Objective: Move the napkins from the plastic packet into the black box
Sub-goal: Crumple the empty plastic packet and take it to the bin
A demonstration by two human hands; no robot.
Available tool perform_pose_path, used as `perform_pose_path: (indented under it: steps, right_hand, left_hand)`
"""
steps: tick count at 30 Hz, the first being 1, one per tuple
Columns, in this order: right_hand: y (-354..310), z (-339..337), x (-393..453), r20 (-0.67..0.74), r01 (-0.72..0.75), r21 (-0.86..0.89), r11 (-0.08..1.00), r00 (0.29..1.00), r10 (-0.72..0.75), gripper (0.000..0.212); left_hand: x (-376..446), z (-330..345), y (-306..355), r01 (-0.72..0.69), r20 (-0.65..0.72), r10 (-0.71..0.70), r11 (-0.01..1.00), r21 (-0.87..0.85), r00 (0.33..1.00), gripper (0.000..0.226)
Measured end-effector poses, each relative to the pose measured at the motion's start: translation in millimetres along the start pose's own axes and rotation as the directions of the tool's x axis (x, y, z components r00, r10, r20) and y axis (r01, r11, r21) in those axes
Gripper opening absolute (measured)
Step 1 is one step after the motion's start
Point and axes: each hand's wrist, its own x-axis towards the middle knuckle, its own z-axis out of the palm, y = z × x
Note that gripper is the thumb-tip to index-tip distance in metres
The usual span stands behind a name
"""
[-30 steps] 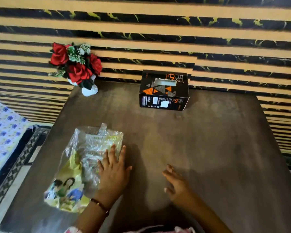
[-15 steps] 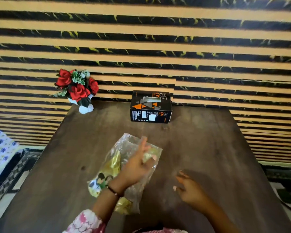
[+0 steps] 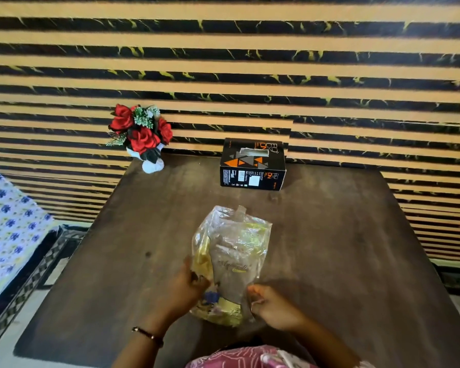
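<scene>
A clear plastic packet [image 3: 234, 251] with yellow print lies on the dark wooden table [image 3: 329, 248], its near end in front of me. My left hand [image 3: 185, 289] grips the packet's near left edge. On the near right edge my right hand [image 3: 270, 305] pinches the plastic. The napkins inside show only as a pale mass through the wrinkled film. The black box [image 3: 252, 166] with orange triangles and a slot in its top stands at the table's far edge, well beyond both hands.
A white vase of red roses [image 3: 141, 136] stands at the table's far left corner. A striped black and tan wall [image 3: 223, 75] rises behind the table. A bed with a blue flowered sheet [image 3: 6, 229] lies to the left.
The packet has moved from the table's left to the middle in front of me. My right hand, earlier free over the table, now grips the packet together with my left.
</scene>
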Motion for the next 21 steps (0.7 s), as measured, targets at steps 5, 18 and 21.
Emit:
perform_pose_path:
  steps: [5,18,21]
  right_hand:
    - [-1.2,2.1,-3.9,0.048,0.02,0.252,0.968,0.998,-0.033,0.054]
    - [1.5,-16.8,-14.7,-0.193,0.119,0.681,0.723,0.981,0.02,0.068]
    - [-9.8,-16.9,-20.2,-0.077,0.075,0.665,0.743,0.997,-0.032,0.059]
  left_hand:
    - [4.5,36.6,2.1,-0.173,0.278,0.13,0.975,0.136,0.952,0.103]
    - [19.5,57.7,9.3,-0.422,-0.069,0.441,0.886,0.193,0.895,0.035]
    - [11.8,55.8,23.0,-0.575,-0.104,0.601,0.793,0.199,0.793,0.027]
